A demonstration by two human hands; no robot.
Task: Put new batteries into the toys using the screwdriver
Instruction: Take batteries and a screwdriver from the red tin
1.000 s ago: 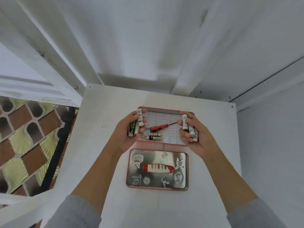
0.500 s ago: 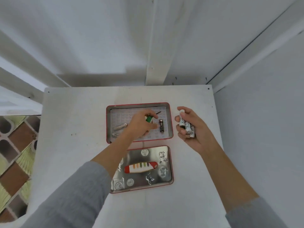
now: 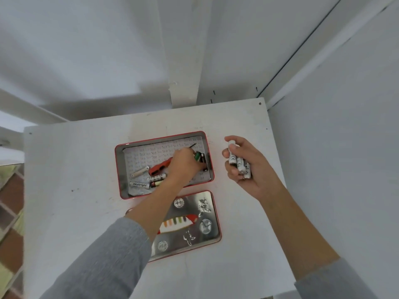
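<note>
The screwdriver (image 3: 160, 167) lies inside the open red tin (image 3: 121, 169), directly under the left hand (image 3: 183, 167). Its red handle pokes out on the side of that hand away from the right hand, while its thin dark shaft emerges past the fingertips and points toward the tin's far corner. Its long axis thus runs diagonally, from near and outboard to far and toward the right hand. The left hand has its fingers curled down over the middle of the tool, next to a green battery (image 3: 197, 156); whether it grips the screwdriver or the batteries beneath it I cannot tell.

The right hand (image 3: 244, 167) hovers just beside the tin, apart from it, fingers wrapped round a bundle of white batteries (image 3: 238, 164) held roughly upright.

A few loose batteries (image 3: 140, 184) rest in the tin's corner nearest the left forearm. The tin's lid (image 3: 203, 214) lies face up on the surface (image 3: 71, 190), nearer the person, partly under that forearm.

The left hand is plainly the nearer one for lifting the screwdriver; a pull along the diagonal should clear the tin's wall. No toy is in view.
</note>
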